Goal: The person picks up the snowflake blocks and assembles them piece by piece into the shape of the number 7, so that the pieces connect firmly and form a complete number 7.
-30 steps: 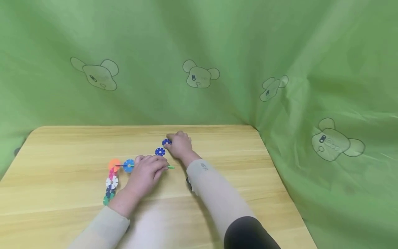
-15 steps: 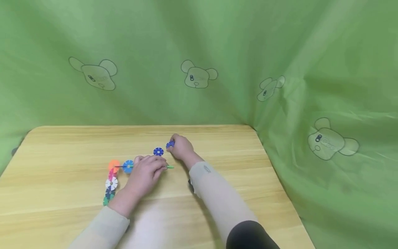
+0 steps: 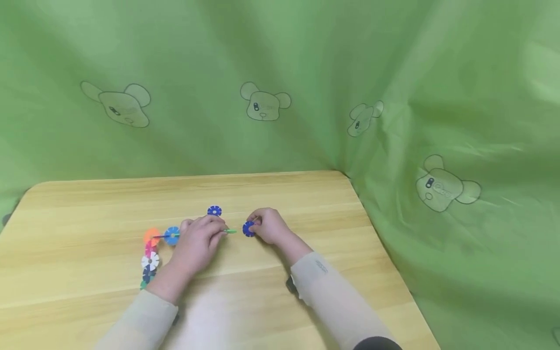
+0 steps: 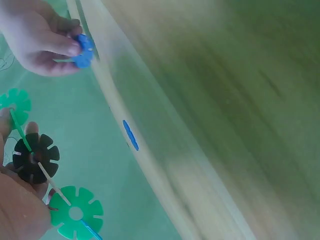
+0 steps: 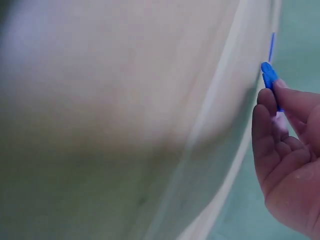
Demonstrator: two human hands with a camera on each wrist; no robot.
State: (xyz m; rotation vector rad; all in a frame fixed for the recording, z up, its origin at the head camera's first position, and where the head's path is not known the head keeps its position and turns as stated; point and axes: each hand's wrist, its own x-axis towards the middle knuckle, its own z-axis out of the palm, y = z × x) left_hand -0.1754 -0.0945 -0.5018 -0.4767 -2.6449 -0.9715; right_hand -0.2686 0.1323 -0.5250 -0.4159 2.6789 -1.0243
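Note:
My left hand point(image 3: 199, 243) holds a chain of slotted plastic snowflake discs and covers its middle part. A green disc point(image 3: 231, 232) pokes out past the fingertips, seen edge-on in the head view. In the left wrist view, a green disc point(image 4: 76, 213) and a black disc point(image 4: 36, 158) are joined by their slots beside the fingers. To the right, my right hand point(image 3: 272, 227) pinches a dark blue snowflake disc point(image 3: 249, 229) between thumb and fingers, a short gap from the chain's green end. The right wrist view shows this blue disc point(image 5: 270, 80) almost edge-on.
One loose dark blue disc point(image 3: 214, 210) lies just beyond my left hand. The chain runs left through a blue disc point(image 3: 172, 236) to an orange disc point(image 3: 152, 236), then bends toward me past a white disc point(image 3: 150, 261). Green cloth point(image 3: 197, 136) hangs behind the wooden table point(image 3: 284, 301).
My right hand has picked up one of the two loose blue discs and brought it right and nearer to me. My left hand stays on the chain. The head view has turned slightly right.

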